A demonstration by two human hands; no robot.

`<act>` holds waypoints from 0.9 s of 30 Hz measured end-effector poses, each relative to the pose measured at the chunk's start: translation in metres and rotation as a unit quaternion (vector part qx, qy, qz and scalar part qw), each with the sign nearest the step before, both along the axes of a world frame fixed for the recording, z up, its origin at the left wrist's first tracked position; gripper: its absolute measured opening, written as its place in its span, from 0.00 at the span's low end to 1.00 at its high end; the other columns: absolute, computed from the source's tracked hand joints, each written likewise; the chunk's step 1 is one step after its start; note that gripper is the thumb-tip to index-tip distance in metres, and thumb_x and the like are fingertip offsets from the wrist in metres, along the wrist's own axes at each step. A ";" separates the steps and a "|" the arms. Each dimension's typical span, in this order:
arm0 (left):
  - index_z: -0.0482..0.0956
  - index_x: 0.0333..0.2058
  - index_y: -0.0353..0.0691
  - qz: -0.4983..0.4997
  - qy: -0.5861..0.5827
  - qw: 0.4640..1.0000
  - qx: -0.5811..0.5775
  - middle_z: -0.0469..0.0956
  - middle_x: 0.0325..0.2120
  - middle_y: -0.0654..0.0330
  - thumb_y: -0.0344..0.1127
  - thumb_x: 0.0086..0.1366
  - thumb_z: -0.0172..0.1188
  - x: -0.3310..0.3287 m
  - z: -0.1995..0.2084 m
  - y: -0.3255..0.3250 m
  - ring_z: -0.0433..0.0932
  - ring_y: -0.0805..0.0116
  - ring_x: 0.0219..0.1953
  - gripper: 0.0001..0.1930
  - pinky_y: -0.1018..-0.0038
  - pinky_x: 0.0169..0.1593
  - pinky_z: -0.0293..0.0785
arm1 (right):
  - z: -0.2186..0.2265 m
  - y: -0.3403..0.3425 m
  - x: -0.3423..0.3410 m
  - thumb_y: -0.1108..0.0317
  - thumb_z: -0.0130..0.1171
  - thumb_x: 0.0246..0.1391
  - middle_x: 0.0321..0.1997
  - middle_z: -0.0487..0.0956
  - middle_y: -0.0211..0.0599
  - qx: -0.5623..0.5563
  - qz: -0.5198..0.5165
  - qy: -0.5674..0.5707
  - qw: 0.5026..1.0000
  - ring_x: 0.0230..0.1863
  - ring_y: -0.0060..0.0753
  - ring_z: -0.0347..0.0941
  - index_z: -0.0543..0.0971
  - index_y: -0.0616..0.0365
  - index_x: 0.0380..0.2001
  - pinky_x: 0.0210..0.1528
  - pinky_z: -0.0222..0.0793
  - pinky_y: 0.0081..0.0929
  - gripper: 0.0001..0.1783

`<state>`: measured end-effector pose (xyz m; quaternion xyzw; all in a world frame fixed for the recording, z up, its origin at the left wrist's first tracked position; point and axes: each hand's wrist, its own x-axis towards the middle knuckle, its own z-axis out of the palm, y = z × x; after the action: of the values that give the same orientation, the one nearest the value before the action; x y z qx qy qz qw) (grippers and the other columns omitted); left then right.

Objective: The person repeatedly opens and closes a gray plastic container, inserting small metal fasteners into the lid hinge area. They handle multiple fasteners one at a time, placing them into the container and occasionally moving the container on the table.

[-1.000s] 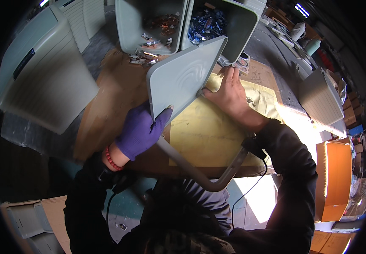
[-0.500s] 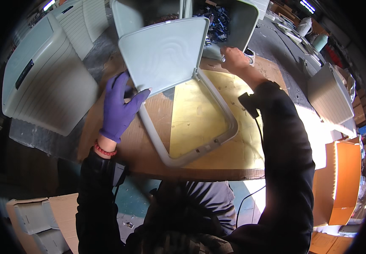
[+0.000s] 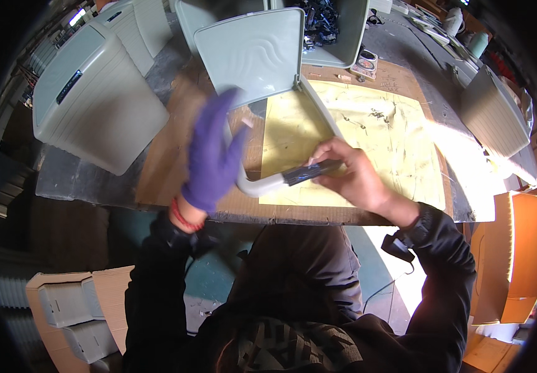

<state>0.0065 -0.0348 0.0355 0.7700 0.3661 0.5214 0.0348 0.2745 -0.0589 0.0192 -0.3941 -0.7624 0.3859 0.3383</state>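
Observation:
A pale grey-green bin lid frame (image 3: 260,186) lies on the table, its hinged flap (image 3: 253,59) raised at the far side. My right hand (image 3: 357,180), bare, pinches a glossy black strip-shaped panel (image 3: 302,173) against the frame's near bar. The panel lies along the bar; whether it is seated there I cannot tell. My left hand (image 3: 211,155), in a purple glove, is beside the frame's left side, blurred by motion. Its thumb stands apart from the fingers, and nothing shows between them.
Yellow paper (image 3: 399,143) and cardboard (image 3: 163,149) cover the table, with small metal bits on the paper. An open bin (image 3: 352,37) at the back holds several dark panels. Assembled bins (image 3: 104,112) stand left. A small round-dialled device (image 3: 365,64) sits at the back right.
My right hand has come back from beside the rear bin to the frame's near bar with a black panel. My left hand has left the flap's edge and moved right and nearer.

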 end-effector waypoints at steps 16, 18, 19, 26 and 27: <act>0.51 0.71 0.29 0.020 0.215 0.975 -0.059 0.69 0.59 0.36 0.54 0.64 0.65 0.033 -0.048 -0.054 0.72 0.37 0.56 0.49 0.52 0.63 0.66 | -0.011 -0.006 -0.033 0.80 0.70 0.43 0.43 0.81 0.50 0.248 -0.030 -0.090 0.964 0.54 0.57 0.75 0.70 0.63 0.51 0.55 0.75 0.44 0.30; 0.70 0.59 0.37 0.059 0.271 0.959 -0.055 0.77 0.50 0.42 0.46 0.67 0.62 0.032 -0.049 -0.049 0.76 0.43 0.51 0.27 0.52 0.58 0.70 | -0.012 -0.001 -0.022 0.72 0.71 0.47 0.43 0.81 0.51 0.344 0.015 -0.196 0.918 0.49 0.55 0.78 0.68 0.67 0.56 0.56 0.75 0.43 0.34; 0.73 0.54 0.39 0.048 0.282 0.957 -0.055 0.78 0.46 0.44 0.46 0.68 0.60 0.029 -0.048 -0.045 0.78 0.45 0.50 0.22 0.51 0.57 0.70 | -0.012 0.000 -0.018 0.69 0.71 0.48 0.45 0.81 0.51 0.371 0.046 -0.237 0.897 0.48 0.56 0.79 0.67 0.67 0.56 0.57 0.75 0.43 0.34; 0.75 0.43 0.43 -0.011 0.276 0.959 0.066 0.75 0.30 0.58 0.45 0.64 0.62 -0.015 0.001 -0.060 0.78 0.57 0.33 0.15 0.63 0.34 0.74 | 0.030 -0.010 -0.022 0.56 0.74 0.49 0.43 0.81 0.48 0.369 0.165 -0.078 0.911 0.43 0.48 0.80 0.67 0.68 0.57 0.51 0.73 0.41 0.40; 0.75 0.43 0.43 -0.011 0.299 0.951 0.080 0.75 0.30 0.58 0.46 0.63 0.64 -0.022 0.013 -0.061 0.78 0.58 0.32 0.16 0.63 0.33 0.74 | 0.037 -0.014 -0.030 0.56 0.76 0.46 0.42 0.80 0.46 0.372 0.172 -0.044 0.911 0.42 0.48 0.80 0.66 0.66 0.58 0.50 0.73 0.39 0.42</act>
<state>-0.0159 -0.0959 0.0481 0.8949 0.3083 0.2946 -0.1318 0.2442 -0.0729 0.0559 -0.1193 -0.9208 0.1087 0.3550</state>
